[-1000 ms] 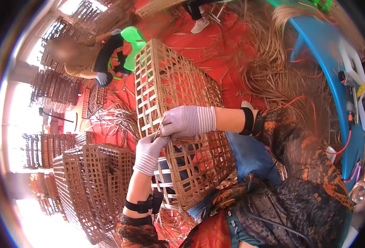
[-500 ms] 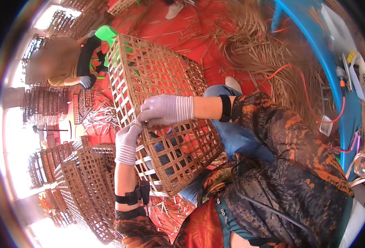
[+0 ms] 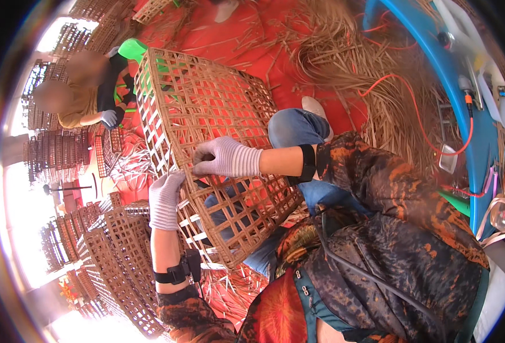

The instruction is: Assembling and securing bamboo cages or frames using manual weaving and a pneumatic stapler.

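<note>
A tilted woven basket (image 3: 221, 100) stands before the person's denim-clad knee (image 3: 293, 130), above a red floor (image 3: 292, 80). Half a second ago the gloved hands met at its edge; now they are apart. The left hand (image 3: 165, 201) has its fingers closed on that edge. The right hand (image 3: 229, 157) curls over the side; whether its fingers grip a strip cannot be told.

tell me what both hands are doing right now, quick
Left hand: closed on the edge of the woven basket.
Right hand: fingers curled at the basket's side; whether they grip it cannot be told.
</note>
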A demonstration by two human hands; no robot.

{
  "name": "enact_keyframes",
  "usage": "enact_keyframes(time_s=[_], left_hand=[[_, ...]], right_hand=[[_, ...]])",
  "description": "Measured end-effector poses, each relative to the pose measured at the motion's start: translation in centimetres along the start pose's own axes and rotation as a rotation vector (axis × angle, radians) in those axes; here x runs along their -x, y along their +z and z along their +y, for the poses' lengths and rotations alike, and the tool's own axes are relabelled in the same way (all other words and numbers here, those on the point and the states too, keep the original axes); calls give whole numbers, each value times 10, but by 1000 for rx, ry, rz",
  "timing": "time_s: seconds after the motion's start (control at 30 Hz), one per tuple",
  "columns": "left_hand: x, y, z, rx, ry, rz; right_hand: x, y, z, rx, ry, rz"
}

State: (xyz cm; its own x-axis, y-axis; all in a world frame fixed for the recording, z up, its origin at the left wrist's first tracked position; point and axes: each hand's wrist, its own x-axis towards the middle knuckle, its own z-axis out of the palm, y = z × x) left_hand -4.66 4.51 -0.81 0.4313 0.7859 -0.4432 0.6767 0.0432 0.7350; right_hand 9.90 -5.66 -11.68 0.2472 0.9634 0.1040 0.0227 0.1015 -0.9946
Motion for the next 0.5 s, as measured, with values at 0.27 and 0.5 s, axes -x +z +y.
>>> enact_keyframes(time_s=[0.27, 0.5], left_hand=[[-4, -3, 0, 47, 21, 6], [-11, -6, -20, -59, 132, -9]], right_hand=[[-3, 4, 0, 55, -21, 17], [-4, -10, -16, 335, -708, 115]])
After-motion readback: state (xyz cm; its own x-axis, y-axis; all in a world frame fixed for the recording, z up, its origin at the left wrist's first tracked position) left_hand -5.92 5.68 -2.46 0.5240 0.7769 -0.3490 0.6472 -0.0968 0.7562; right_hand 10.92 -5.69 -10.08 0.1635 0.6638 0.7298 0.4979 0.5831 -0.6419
